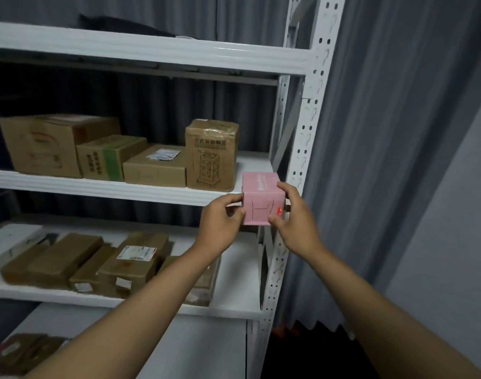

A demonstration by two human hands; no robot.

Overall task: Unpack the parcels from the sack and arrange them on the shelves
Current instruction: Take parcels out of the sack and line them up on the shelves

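Head view. Both hands grasp a pink box [262,199] at the right front edge of the middle shelf [97,187]: the left hand [220,221] pinches its 9 o'clock side, the right hand [294,217] its 3 o'clock side. A tall brown carton [210,154] stands just beside, at 10 o'clock. More brown parcels [102,263] lie on the lower shelf [234,296], at 7 o'clock.
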